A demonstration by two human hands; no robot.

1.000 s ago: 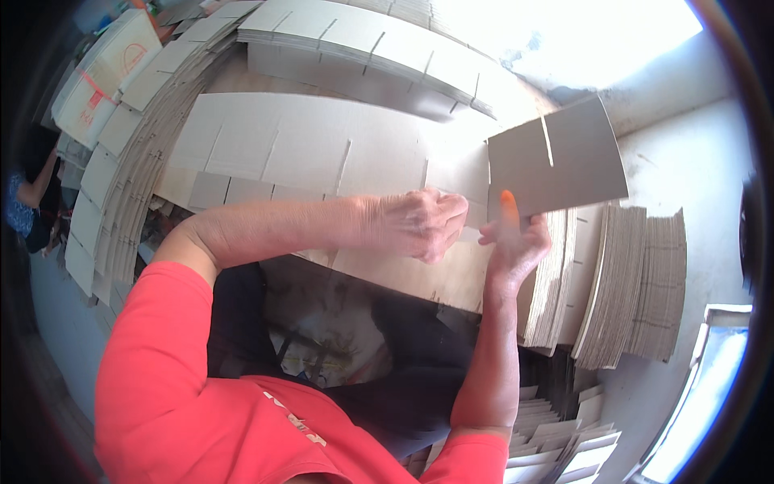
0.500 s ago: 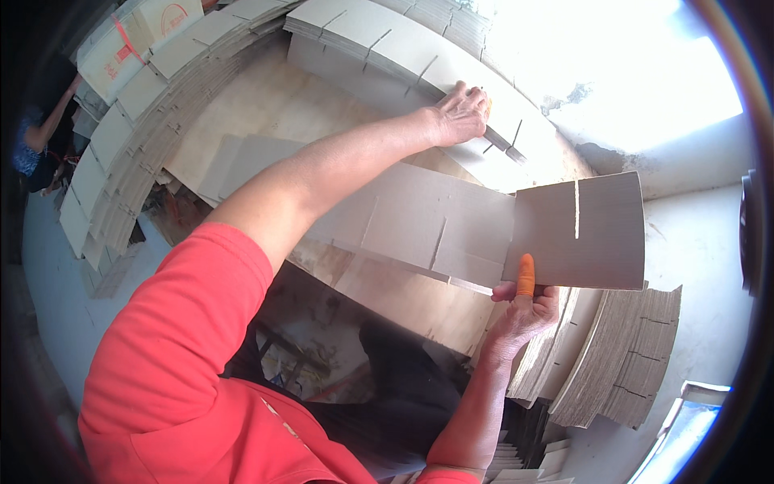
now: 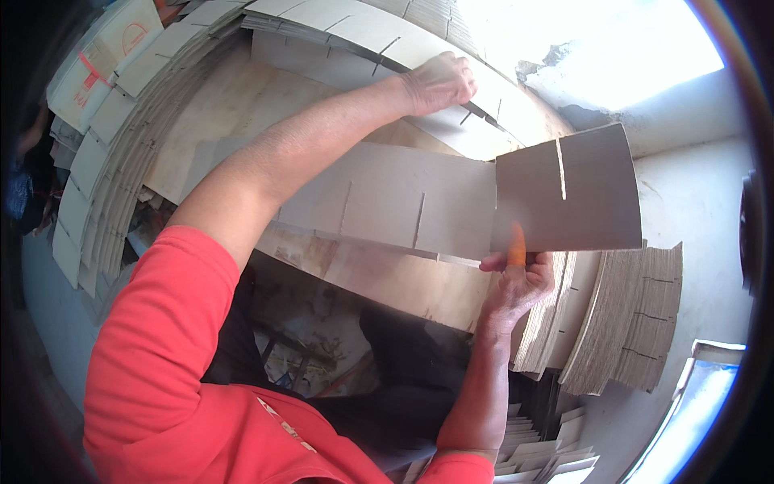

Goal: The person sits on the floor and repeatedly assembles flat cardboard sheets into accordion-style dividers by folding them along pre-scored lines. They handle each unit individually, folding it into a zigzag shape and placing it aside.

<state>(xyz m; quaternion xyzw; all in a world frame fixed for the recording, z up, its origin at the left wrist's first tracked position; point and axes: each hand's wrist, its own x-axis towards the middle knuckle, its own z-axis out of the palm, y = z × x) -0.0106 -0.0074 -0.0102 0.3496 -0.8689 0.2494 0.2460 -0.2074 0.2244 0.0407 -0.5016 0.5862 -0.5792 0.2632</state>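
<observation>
My right hand (image 3: 522, 278), an orange finger cot on one finger, grips the lower edge of a grey slotted cardboard strip (image 3: 379, 194). The strip lies lengthwise over the table, and its right-end panel (image 3: 568, 194) is bent upward with a pale slot at its top. My left hand (image 3: 443, 83) reaches across to the far stack of slotted cardboard strips (image 3: 355, 31). Its fingers are curled at the stack's near edge, where a dark gap shows under the top strip. The fingertips are hidden, so what they hold is unclear.
A wooden tabletop (image 3: 403, 286) lies beneath the strip. Piled slotted cardboard (image 3: 121, 137) curves along the left side. More stacked cardboard (image 3: 621, 319) stands at the right by the white wall (image 3: 701, 202). Loose pieces (image 3: 548, 460) lie low at the right. Part of another person (image 3: 28, 185) shows at far left.
The whole view has shifted, so most things sit higher and further left. The bent end panel has tilted slightly. Both hands keep about the same places on the cardboard.
</observation>
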